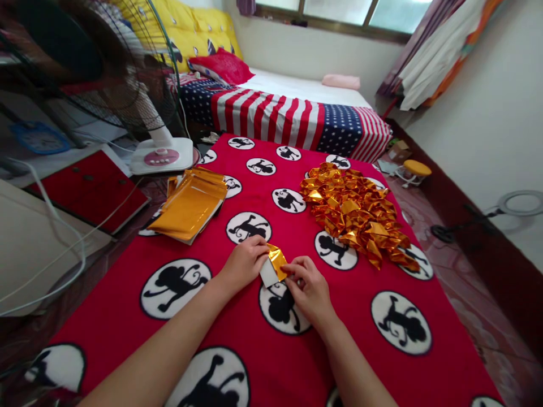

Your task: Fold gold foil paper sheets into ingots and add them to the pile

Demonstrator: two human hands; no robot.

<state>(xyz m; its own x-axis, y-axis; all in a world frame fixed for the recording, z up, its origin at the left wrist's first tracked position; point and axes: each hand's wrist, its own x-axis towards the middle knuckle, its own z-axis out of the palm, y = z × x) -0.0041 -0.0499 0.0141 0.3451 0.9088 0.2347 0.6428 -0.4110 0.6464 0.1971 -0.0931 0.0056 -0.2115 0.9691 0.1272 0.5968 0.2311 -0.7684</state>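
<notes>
A small sheet of gold foil paper (277, 263), partly folded with its white back showing on the left, is held just above the red cloth. My left hand (246, 261) pinches its upper left edge. With thumb and fingertips closed, my right hand (309, 287) grips its right side. A stack of flat gold sheets (189, 204) lies at the left of the table. Toward the right back sits a heap of folded, shiny gold foil pieces (354, 208).
The red cloth with monkey prints (339, 339) covers the table. A fan (161, 154) stands at the left back. Behind the table is a bed (280, 118). A yellow stool (417, 168) and a ring light (520, 203) are at the right.
</notes>
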